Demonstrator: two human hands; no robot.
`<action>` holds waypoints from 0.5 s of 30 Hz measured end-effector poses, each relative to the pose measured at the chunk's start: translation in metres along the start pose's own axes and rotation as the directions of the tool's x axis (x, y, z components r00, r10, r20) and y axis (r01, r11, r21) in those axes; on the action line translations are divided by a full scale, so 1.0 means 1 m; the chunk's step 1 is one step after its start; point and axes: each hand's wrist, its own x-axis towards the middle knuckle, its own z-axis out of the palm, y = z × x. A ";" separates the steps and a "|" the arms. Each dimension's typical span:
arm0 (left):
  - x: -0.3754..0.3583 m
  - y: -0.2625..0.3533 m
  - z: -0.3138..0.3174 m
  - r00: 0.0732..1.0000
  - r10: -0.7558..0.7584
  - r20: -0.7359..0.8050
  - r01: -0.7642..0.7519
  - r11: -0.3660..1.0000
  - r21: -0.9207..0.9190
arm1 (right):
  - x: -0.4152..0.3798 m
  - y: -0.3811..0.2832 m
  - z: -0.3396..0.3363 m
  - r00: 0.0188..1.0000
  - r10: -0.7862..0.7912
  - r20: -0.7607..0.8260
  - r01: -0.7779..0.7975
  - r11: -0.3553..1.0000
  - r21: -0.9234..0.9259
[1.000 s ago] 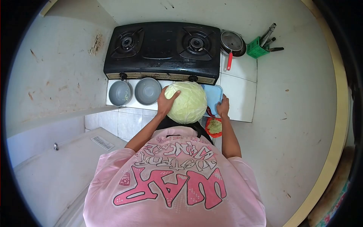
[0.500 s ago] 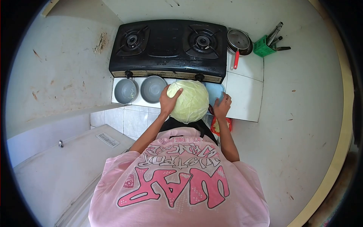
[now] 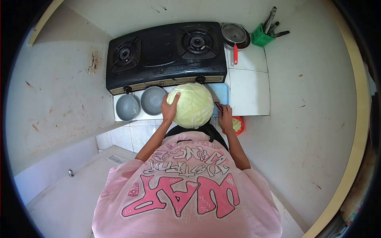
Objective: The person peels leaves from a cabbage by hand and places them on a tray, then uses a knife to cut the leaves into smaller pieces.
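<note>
A large pale green cabbage (image 3: 191,106) is held up close to my body, over the front of the counter. My left hand (image 3: 169,108) grips its left side, thumb on top. In my right hand (image 3: 226,118) is the dark handle of a knife (image 3: 218,106), just right of the cabbage. The knife's blade shows only in part, beside the cabbage and over the light blue cutting board (image 3: 223,92). Much of the board is hidden behind the cabbage.
Two grey bowls (image 3: 127,107) stand left of the cabbage. Behind is a black two-burner stove (image 3: 158,55). A red-handled pan (image 3: 234,34) and a green utensil basket (image 3: 262,37) sit back right. A red bag (image 3: 239,125) with pale scraps hangs below the counter edge.
My right hand has gone from the board's edge to the knife handle and now grips it. The view has shifted and turned slightly. My left hand still holds the cabbage.
</note>
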 end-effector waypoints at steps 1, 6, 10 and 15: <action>-0.001 0.002 0.000 1.000 0.001 0.006 -0.001 1.000 -0.009 | -0.002 0.000 -0.003 1.000 0.015 -0.023 -0.016 1.000 -0.004; 0.002 0.001 -0.001 1.000 0.014 0.006 -0.014 1.000 -0.008 | -0.005 0.001 -0.009 0.994 0.101 -0.031 -0.103 0.993 -0.064; 0.004 0.002 -0.003 1.000 0.001 0.027 0.000 1.000 -0.008 | -0.008 0.002 -0.005 0.990 0.134 -0.048 -0.139 0.984 -0.112; 0.002 0.005 -0.005 0.999 -0.009 0.042 0.011 0.999 -0.037 | -0.004 -0.014 -0.004 0.976 0.202 -0.078 -0.215 0.944 -0.252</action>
